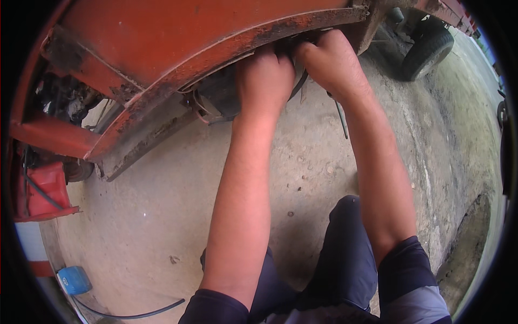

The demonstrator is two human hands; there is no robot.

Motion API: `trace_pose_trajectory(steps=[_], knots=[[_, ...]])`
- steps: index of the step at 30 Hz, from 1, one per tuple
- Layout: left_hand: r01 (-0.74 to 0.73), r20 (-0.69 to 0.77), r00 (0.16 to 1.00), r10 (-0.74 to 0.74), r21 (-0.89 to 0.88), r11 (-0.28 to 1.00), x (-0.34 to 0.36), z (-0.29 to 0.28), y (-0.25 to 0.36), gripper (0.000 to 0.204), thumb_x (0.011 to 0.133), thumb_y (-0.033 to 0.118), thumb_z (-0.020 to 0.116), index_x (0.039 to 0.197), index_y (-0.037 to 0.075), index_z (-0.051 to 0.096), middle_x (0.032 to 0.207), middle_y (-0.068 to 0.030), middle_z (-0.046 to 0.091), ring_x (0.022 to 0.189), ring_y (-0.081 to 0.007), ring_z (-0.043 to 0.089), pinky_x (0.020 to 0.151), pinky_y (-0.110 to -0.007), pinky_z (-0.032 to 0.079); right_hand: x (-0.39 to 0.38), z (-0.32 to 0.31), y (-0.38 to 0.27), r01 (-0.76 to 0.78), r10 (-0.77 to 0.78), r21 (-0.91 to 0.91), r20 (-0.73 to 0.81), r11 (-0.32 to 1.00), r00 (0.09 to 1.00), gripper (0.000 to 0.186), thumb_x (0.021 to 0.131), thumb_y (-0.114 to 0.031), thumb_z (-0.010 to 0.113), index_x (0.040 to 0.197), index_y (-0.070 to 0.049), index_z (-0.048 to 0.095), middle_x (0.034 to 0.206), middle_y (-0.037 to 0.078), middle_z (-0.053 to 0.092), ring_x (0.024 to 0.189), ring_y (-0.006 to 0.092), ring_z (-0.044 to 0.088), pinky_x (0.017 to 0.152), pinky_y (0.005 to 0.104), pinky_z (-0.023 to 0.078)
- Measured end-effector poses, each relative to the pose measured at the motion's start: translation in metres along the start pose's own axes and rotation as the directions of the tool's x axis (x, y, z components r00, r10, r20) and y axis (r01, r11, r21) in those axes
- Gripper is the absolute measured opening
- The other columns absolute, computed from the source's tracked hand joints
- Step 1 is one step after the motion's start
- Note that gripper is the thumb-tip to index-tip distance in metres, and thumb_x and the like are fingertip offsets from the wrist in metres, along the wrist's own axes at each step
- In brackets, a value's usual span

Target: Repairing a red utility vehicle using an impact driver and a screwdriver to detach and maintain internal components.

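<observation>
Both arms reach forward to the lower edge of a rusty red metal panel (178, 32). My left hand (264, 81) is curled under that edge, beside a dark, rounded part (216, 94); its fingertips are hidden. Close by on the right, my right hand (332, 62) is closed, knuckles up, with whatever it grips out of sight. A black hose or cable (299, 85) curves down between the two hands. Below the right wrist hangs a thin greenish rod (341, 117); I cannot tell whether the right hand holds it.
A vehicle tyre (429, 54) stands at the far right. A red metal part (48, 189) juts out at the left. On the concrete floor (162, 216) at lower left lie a blue container (74, 280) and a black hose (135, 315). My knees are between my forearms.
</observation>
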State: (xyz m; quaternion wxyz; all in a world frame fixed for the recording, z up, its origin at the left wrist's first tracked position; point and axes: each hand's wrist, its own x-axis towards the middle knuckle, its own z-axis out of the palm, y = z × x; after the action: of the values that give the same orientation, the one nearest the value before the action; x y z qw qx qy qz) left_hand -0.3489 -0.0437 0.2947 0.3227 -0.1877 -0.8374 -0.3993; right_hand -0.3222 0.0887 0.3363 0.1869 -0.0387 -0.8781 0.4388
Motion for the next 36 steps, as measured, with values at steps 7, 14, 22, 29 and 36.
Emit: trace_pose_trajectory(steps=[7,14,22,29,36], knots=[[0.073,0.020,0.997,-0.073,-0.020,0.997,0.001,-0.003,-0.001,0.033,0.092,0.025,0.058,0.116,0.005,0.067,0.116,-0.0244,0.068,0.108,-0.0459,0.063,0.091,-0.049,0.053,-0.001,0.001,-0.002,0.034,-0.045,-0.143,-0.075,0.989,0.996,0.031,0.080,-0.022,0.065,0.088,0.008,0.072,0.086,0.031,0.068,0.089,0.0461,0.069,0.080,0.0487,0.056],[0.045,0.046,0.998,-0.045,-0.011,0.999,0.007,-0.003,-0.002,0.035,0.093,0.027,0.058,0.119,0.006,0.067,0.118,-0.0227,0.068,0.108,-0.0450,0.064,0.092,-0.048,0.053,-0.002,0.015,0.012,0.202,-0.279,-0.298,-0.243,0.933,0.929,0.026,0.083,-0.021,0.064,0.084,0.005,0.071,0.075,0.028,0.068,0.074,0.0413,0.070,0.072,0.0460,0.056],[0.002,0.130,0.991,0.002,-0.028,1.000,0.003,-0.007,0.000,0.035,0.094,0.028,0.058,0.120,0.006,0.067,0.118,-0.0229,0.068,0.110,-0.0449,0.063,0.092,-0.049,0.053,-0.029,0.010,-0.005,0.117,-0.052,0.309,-0.213,0.944,0.976,0.033,0.086,-0.019,0.065,0.100,0.011,0.069,0.078,0.015,0.072,0.073,0.0168,0.066,0.070,0.0345,0.053],[-0.005,0.052,0.999,0.006,-0.025,1.000,0.002,0.008,-0.015,0.024,0.093,0.020,0.056,0.105,0.002,0.066,0.067,-0.0107,0.067,0.050,-0.0196,0.066,0.058,-0.035,0.056,-0.113,-0.008,0.029,-0.220,0.231,0.518,0.045,0.826,0.972,0.029,0.094,-0.014,0.065,0.115,0.006,0.063,0.083,0.007,0.074,0.069,0.0086,0.059,0.064,0.0254,0.049],[-0.057,-0.007,0.998,0.058,0.082,0.995,0.009,-0.005,-0.002,0.026,0.088,0.018,0.062,0.109,0.005,0.072,0.101,-0.0265,0.071,0.098,-0.0455,0.068,0.086,-0.051,0.054,-0.182,0.050,0.080,-0.702,0.590,0.470,0.388,0.535,0.708,0.032,0.092,-0.010,0.064,0.118,0.006,0.055,0.093,0.010,0.075,0.071,0.0106,0.061,0.056,0.0263,0.047]])
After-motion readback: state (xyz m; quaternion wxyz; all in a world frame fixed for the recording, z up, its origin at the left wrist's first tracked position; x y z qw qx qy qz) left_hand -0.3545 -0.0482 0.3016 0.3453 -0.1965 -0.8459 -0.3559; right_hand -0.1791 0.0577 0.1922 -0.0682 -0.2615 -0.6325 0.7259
